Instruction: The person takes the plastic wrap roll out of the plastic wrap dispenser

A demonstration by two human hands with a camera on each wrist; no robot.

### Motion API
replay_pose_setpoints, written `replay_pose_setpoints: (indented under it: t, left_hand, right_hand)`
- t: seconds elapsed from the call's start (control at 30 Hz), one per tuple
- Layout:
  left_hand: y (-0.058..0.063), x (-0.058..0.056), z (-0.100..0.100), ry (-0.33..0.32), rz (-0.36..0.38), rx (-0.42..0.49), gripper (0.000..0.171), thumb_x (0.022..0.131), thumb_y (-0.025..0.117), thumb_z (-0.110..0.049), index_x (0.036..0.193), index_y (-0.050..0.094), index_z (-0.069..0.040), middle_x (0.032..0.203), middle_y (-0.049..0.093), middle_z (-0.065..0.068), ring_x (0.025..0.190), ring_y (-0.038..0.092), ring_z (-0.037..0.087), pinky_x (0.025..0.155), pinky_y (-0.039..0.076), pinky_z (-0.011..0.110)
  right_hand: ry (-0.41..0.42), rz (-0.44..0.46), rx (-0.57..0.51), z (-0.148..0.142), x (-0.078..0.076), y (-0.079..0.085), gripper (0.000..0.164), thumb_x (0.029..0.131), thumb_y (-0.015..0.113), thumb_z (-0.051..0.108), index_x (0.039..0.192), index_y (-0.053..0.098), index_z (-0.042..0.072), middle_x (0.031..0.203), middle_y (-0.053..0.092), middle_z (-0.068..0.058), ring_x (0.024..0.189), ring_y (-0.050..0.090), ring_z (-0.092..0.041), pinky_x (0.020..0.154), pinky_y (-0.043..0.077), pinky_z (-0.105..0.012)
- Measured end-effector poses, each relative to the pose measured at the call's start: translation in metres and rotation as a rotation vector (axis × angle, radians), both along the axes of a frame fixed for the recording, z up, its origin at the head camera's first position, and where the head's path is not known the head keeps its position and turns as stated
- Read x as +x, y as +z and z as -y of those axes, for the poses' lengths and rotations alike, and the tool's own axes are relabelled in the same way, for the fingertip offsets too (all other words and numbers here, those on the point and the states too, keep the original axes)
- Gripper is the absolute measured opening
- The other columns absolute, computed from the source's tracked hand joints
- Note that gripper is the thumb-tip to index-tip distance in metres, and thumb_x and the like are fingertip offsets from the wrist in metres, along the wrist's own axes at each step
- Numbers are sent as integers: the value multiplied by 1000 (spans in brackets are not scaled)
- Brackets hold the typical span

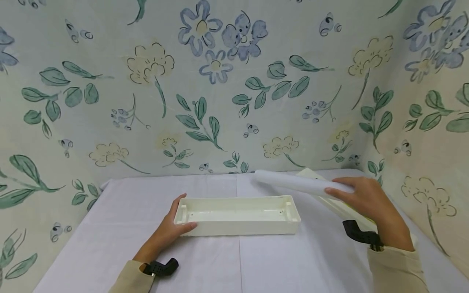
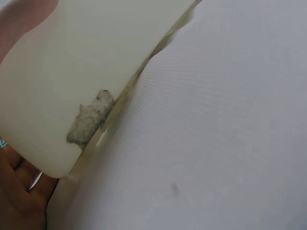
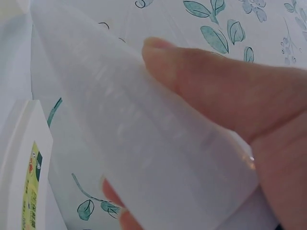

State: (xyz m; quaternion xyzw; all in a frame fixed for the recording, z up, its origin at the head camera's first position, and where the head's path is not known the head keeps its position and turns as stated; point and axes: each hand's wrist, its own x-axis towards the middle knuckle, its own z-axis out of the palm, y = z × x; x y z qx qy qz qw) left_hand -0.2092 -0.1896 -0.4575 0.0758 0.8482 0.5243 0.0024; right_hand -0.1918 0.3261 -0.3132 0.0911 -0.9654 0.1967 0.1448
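Observation:
A long cream plastic box [image 1: 242,228] lies open side up on the table, hollow, with small holes in its floor. My left hand [image 1: 170,224] grips its left end, thumb on the front wall and fingers round the end. A grey smudged patch [image 2: 92,120] marks the box's side in the left wrist view. To the right, my right hand [image 1: 366,197] holds a white roll of plastic wrap [image 1: 293,182] near one end. Its far end points left, above the table behind the box. In the right wrist view the thumb presses on the glossy roll [image 3: 139,129], fingers underneath.
A second long cream piece [image 1: 338,209], partly hidden by the right hand and roll, lies slanted at the right. It bears a yellow-green label [image 3: 31,187]. White cloth [image 1: 205,264] covers the table, and flower-patterned fabric [image 1: 220,122] hangs behind and beside it.

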Motion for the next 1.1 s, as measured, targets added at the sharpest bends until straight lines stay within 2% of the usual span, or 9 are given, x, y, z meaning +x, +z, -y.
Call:
replay_pose_setpoints:
  t: [0.3, 0.53, 0.7, 0.8, 1.1]
  left_hand:
    - [-1, -1, 1, 0, -5, 14, 97, 76, 80, -35, 150, 18, -31, 142, 41, 11, 123, 44, 31, 102, 33, 59]
    - [-3, 1, 2, 13, 13, 7, 99, 75, 82, -35, 150, 18, -31, 142, 42, 12, 123, 45, 31, 101, 34, 56]
    - [-2, 0, 1, -3, -1, 21, 97, 76, 81, -35, 150, 18, -31, 143, 40, 12, 124, 43, 32, 102, 32, 59]
    - [-1, 0, 1, -6, 15, 27, 98, 76, 81, -34, 150, 17, -31, 144, 40, 12, 124, 43, 31, 102, 33, 58]
    - [1, 1, 0, -6, 17, 24, 98, 76, 80, -36, 150, 17, -32, 144, 39, 11, 125, 43, 31, 103, 32, 59]
  right_hand:
    - [-43, 58, -1, -4, 2, 3, 65, 85, 68, 52, 119, 65, -4, 114, 62, -32, 103, 54, -51, 80, 42, -66]
    - [-56, 88, -2, -6, 3, 2, 69, 85, 66, 55, 120, 64, -4, 116, 60, -33, 104, 53, -50, 79, 43, -65]
    - [-85, 113, -4, -6, 3, 2, 73, 85, 64, 58, 123, 62, -4, 120, 57, -34, 105, 52, -50, 79, 43, -66]
    - [-94, 128, -5, -7, 3, 2, 75, 85, 63, 59, 124, 61, -4, 121, 56, -34, 105, 52, -50, 79, 43, -67]
    - [-102, 118, 8, -10, 3, 0, 74, 85, 64, 58, 122, 62, -5, 119, 57, -34, 104, 53, -50, 79, 43, -66]
